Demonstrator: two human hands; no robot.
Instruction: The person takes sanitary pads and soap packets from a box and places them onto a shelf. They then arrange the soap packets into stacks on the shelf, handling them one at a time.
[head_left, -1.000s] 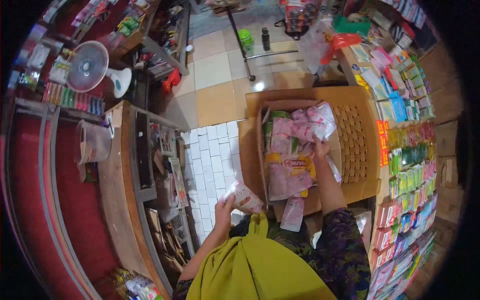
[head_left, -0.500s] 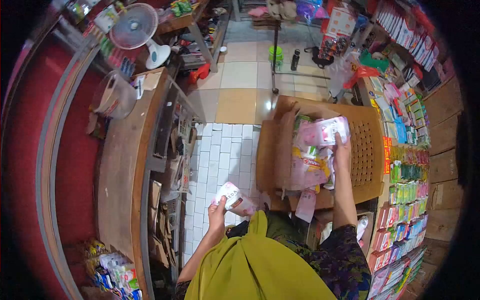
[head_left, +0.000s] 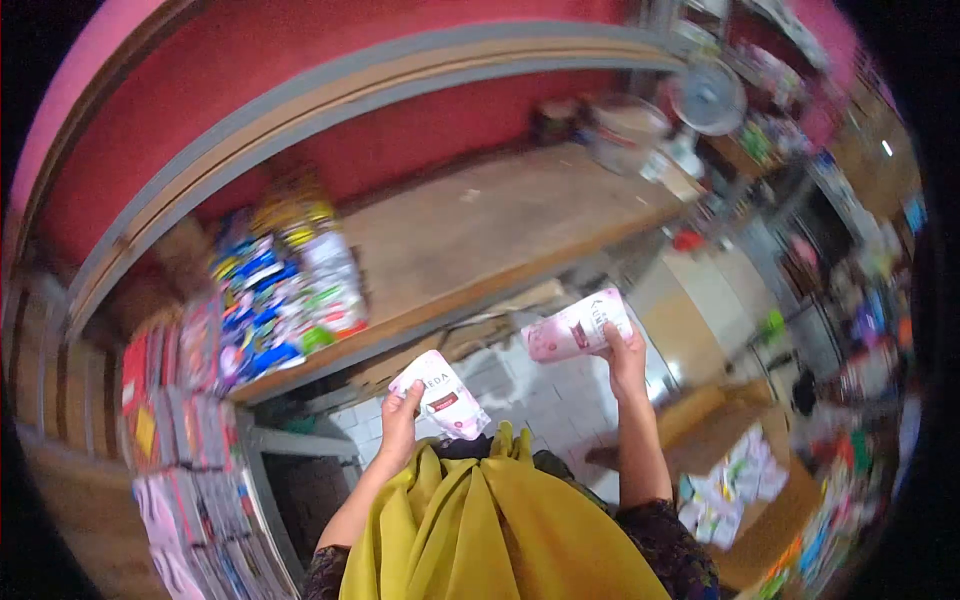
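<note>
Since half a second ago the right hand has come up out of the cardboard box with a pink sachet pack, and the head has swung away from the box toward the wooden counter. That pack now sits raised in front of the person, tilted, its far end pointing up and to the right, with the right fingers closed around its near end. The left hand is curled shut on a second pink-and-white pack — lower and to the left, well apart from the first, its printed face turned up toward the camera. Both packs hang in the air above the white tiled floor, just short of the counter's front edge.

Below the hands a yellow-green scarf fills the bottom of the view. The box lies down at the right, open, with pale packets inside; it is blurred. On the counter's left end stands a heap of colourful packets, and hanging sachet strips run down the left side. A fan shows — blurred — at the counter's far end.
</note>
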